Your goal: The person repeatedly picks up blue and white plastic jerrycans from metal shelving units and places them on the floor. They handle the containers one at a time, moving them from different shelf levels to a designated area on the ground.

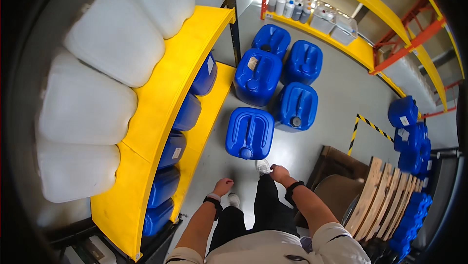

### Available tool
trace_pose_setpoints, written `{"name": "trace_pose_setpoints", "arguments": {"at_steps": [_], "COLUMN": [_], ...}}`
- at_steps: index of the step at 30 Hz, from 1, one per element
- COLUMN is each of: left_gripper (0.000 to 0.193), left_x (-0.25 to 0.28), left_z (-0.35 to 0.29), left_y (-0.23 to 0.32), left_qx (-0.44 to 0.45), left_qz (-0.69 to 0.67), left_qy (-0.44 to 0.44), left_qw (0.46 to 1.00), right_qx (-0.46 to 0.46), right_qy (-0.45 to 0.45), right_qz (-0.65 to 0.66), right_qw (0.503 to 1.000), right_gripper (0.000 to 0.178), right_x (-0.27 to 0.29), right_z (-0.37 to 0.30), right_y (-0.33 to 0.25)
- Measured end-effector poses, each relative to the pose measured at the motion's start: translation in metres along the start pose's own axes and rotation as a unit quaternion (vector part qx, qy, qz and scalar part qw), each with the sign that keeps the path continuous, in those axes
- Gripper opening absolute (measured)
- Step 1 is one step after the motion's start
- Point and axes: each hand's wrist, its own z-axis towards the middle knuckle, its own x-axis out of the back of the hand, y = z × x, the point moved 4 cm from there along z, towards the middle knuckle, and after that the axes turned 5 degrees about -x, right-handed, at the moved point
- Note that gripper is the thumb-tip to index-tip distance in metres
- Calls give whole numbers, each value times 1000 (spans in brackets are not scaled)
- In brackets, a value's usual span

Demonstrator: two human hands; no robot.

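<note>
Canister (249, 132) stands foremost on the grey floor (341, 96)

It is blue and blocky, upright, with a moulded handle along its top and a round blue cap at the end nearest the person. A white shoe (263, 166) shows just beside that near edge; whether the two touch is hard to tell. The right hand (279, 173) is near the canister but apart from it, fingers curled in; whether its grip is clenched or pinches something small, I cannot tell. The left hand (223, 186) hangs farther from the canister, fingers also curled, and its grip is likewise too small to read. Each wrist wears a black band (295, 192).

Just behind, four more blue canisters (296, 105) stand close together on the floor. Two of them have black caps, and one on the left carries a torn pale patch on its top.

Along the left side of the floor runs a rack: big whitish containers (83, 117) fill its upper yellow shelf (146, 132), reaching close to the front edge, with a row of blue canisters on the lower yellow shelf (214, 93). Across the far side, another yellow shelf holds bottles (289, 9) beside clear bins (344, 29). Toward the right, striped tape (376, 126) marks the floor near wooden pallets (378, 198), and more blue canisters are grouped beyond.
</note>
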Motion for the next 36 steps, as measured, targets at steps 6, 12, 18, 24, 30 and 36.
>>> {"name": "trace_pose_setpoints", "arguments": {"at_steps": [6,12,18,24,30,36], "left_gripper": [28,28,31,31,30,30], "left_x": [-41,-51,-32,-21,-7,21], "left_z": [30,8,-44,-121,-233,-325], "left_y": [46,57,32,1,-68,-156], "left_qx": [2,63,120,107,111,116], "left_qz": [-72,-61,-29,-67,-82,-15], "left_qy": [66,32,92,159,221,290], "left_qw": [995,996,988,979,965,950], "right_qx": [45,52,108,134,192,258], "right_qy": [-1,-27,-25,3,-7,-14], "right_qz": [-18,-32,-74,-103,-137,-172], "right_qw": [999,998,991,986,972,951], "right_gripper": [27,29,30,29,31,32], "right_x": [35,36,20,-1,-53,-100], "right_z": [76,91,76,36,-22,-76], "right_y": [3,14,16,-13,-62,-127]}}
